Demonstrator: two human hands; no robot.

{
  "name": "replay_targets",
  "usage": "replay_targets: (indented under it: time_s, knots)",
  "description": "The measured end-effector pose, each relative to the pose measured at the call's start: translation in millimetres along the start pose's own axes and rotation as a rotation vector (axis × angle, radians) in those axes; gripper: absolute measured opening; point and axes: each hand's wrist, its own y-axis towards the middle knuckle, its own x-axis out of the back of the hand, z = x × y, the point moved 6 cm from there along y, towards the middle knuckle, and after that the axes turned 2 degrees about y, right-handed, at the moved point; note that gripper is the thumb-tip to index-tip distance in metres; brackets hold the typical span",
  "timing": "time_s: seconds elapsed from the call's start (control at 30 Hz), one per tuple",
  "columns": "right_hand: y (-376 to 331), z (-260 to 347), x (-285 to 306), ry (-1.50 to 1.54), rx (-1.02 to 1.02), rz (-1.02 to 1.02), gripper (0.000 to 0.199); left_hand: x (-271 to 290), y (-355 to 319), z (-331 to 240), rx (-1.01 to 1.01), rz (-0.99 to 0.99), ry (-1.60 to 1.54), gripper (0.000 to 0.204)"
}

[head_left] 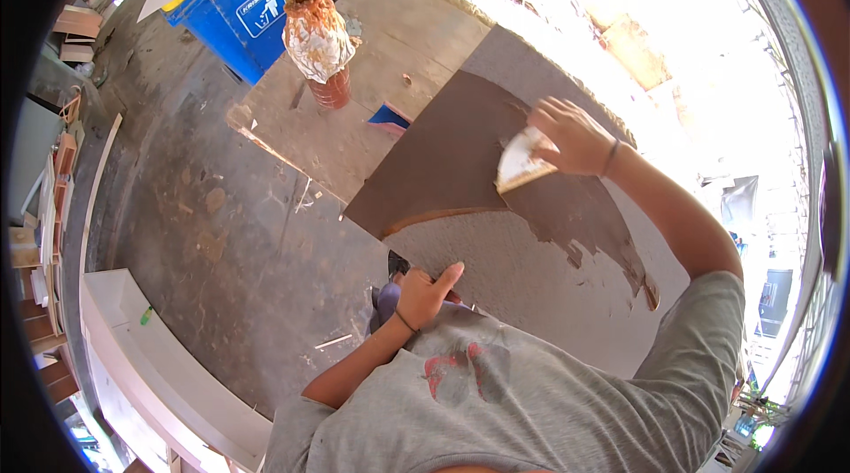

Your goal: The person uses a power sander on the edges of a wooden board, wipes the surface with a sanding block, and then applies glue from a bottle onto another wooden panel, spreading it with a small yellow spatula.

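Observation:
A large grey board [513, 274] lies on a wooden work table [336, 141], partly coated with wet brown paste [452, 159]. My right hand [571, 135] grips a pale flat spreader [521, 163] whose edge rests on the brown coat near the board's middle. My left hand [425, 292] is clamped on the board's near edge, thumb lying on top. The coat covers the far left part of the board and trails in ragged patches toward the right.
A paste-smeared container on a reddish jar [320, 48] stands on the table's far side, beside a small blue scraper [390, 117]. A blue wheeled bin [232, 4] is behind it. A white board [150, 358] and stacked wood [49, 207] lie at left on the concrete floor.

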Motion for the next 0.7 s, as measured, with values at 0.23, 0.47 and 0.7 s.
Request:
replay_targets:
  time_s: [0.23,0.47,0.7]
  knots:
    - [104.2,-65.3,24.8,-0.026,-0.108,-0.303,0.039,-2.9,-0.7,-10.2,0.017,0.084,-0.135,0.026]
    - [137.9,-114.1,41.3,0.105,-0.338,-0.297,0.046,-0.9,1.0,-14.4,0.045,0.130,-0.178,0.021]
    - [151.6,-153.9,49.1,0.001,-0.466,-0.286,0.054,0.3,0.3,-16.5,0.066,0.157,-0.107,0.021]
